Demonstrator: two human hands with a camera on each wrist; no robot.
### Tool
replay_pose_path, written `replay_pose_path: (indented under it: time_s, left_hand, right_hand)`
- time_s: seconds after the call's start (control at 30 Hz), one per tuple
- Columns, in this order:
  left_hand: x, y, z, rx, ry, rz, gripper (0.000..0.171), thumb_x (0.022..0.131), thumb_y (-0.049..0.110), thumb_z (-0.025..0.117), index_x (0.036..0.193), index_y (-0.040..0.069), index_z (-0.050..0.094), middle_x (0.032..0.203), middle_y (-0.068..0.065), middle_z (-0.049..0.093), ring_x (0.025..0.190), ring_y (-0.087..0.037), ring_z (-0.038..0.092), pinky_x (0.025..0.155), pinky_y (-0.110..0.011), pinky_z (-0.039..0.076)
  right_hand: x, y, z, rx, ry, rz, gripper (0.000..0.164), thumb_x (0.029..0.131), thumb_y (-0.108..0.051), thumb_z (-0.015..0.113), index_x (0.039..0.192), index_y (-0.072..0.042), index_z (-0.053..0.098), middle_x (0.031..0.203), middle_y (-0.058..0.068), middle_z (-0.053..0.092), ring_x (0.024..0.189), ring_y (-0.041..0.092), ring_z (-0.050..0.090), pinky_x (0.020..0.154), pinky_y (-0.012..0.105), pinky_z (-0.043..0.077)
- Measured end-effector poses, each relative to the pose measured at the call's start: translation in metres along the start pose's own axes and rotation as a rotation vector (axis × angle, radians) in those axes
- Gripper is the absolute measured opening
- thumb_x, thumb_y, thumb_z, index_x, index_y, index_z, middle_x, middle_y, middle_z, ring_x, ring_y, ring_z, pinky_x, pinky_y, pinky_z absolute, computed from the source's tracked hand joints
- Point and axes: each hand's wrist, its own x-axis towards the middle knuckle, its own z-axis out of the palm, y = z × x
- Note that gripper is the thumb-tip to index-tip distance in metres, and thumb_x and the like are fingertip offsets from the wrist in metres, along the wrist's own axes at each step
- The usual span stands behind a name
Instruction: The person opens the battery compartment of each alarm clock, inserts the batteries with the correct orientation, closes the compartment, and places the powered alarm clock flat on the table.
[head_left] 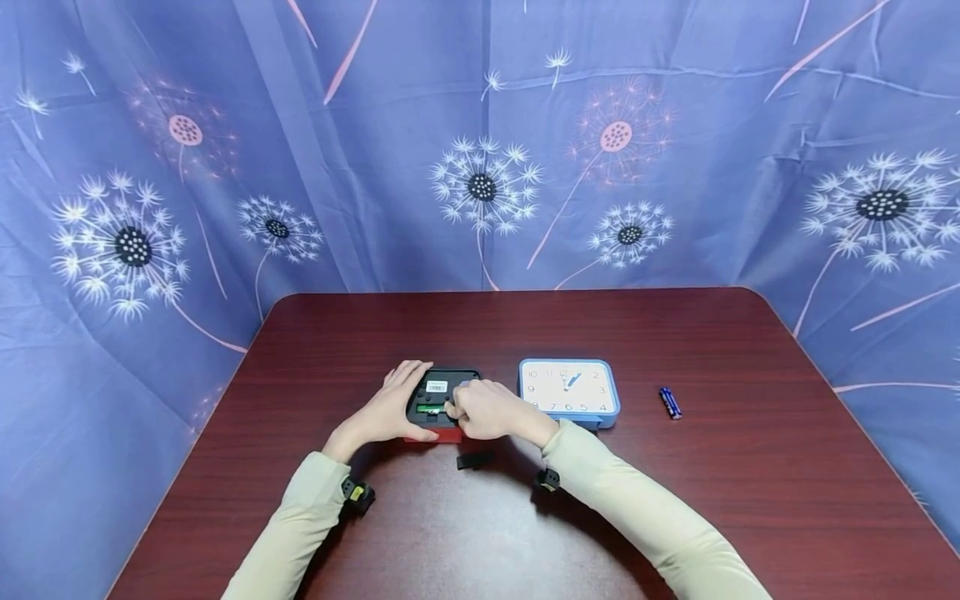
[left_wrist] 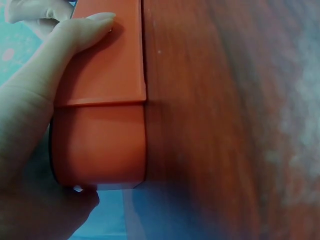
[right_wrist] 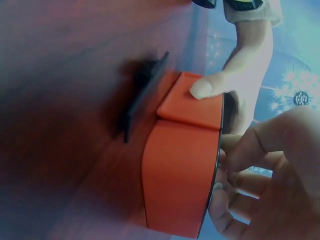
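Note:
A red clock (head_left: 451,435) lies face down on the table, its black back (head_left: 459,377) upward. A green battery (head_left: 429,409) shows in the slot on that back. My left hand (head_left: 386,410) grips the clock from the left; its thumb (left_wrist: 95,27) presses on the red side and the fingers reach over the far edge. With curled fingers my right hand (head_left: 483,409) pinches at the battery's right end, which those fingers hide. A black battery cover (head_left: 475,460) lies on the table in front of the clock, and the right wrist view shows this cover (right_wrist: 145,95) close beside it.
A blue clock (head_left: 570,390) with a white face lies face up just right of the right hand. Farther right are blue batteries (head_left: 670,402), side by side. A patterned blue curtain (head_left: 390,208) hangs behind the dark red table (head_left: 480,533).

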Motion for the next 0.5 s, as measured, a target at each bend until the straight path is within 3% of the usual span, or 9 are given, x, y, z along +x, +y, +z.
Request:
replay_pose_path:
  time_s: [0.1, 0.33, 0.43, 0.5]
  left_hand:
    - [-0.001, 0.0, -0.001, 0.006, 0.004, -0.003, 0.113, 0.064, 0.041, 0.087, 0.149, -0.001, 0.027, 0.149, -0.022, 0.033, 0.137, -0.038, 0.03, 0.112, -0.066, 0.018]
    - [-0.001, 0.0, 0.0, -0.008, -0.015, -0.015, 0.112, 0.067, 0.042, 0.086, 0.151, 0.0, 0.025, 0.151, -0.021, 0.031, 0.138, -0.037, 0.027, 0.113, -0.065, 0.017]
    - [0.0, 0.0, 0.0, -0.01, -0.011, -0.01, 0.111, 0.066, 0.042, 0.086, 0.15, -0.001, 0.026, 0.15, -0.022, 0.032, 0.137, -0.038, 0.029, 0.113, -0.066, 0.017]
    - [0.0, 0.0, 0.0, -0.011, -0.01, -0.014, 0.112, 0.066, 0.042, 0.086, 0.15, -0.001, 0.026, 0.15, -0.021, 0.032, 0.137, -0.038, 0.029, 0.113, -0.066, 0.017]
  right_hand:
    - [0.005, -0.002, -0.002, -0.033, -0.015, -0.006, 0.046, 0.092, -0.015, 0.057, 0.051, -0.02, 0.036, 0.059, -0.008, 0.038, 0.053, 0.006, 0.039, 0.047, 0.024, 0.038]
    - [0.013, -0.009, -0.004, -0.121, -0.027, -0.014, 0.045, 0.085, -0.012, 0.063, 0.051, -0.021, 0.034, 0.051, -0.011, 0.03, 0.048, 0.007, 0.032, 0.044, 0.024, 0.037]
    - [0.014, -0.009, -0.004, -0.13, -0.025, -0.003, 0.04, 0.083, -0.01, 0.063, 0.052, -0.02, 0.041, 0.052, -0.01, 0.038, 0.049, 0.006, 0.035, 0.045, 0.024, 0.041]
    - [0.014, -0.009, -0.003, -0.123, -0.019, -0.006, 0.031, 0.083, -0.009, 0.063, 0.055, -0.018, 0.054, 0.056, -0.01, 0.052, 0.05, 0.005, 0.041, 0.048, 0.025, 0.046]
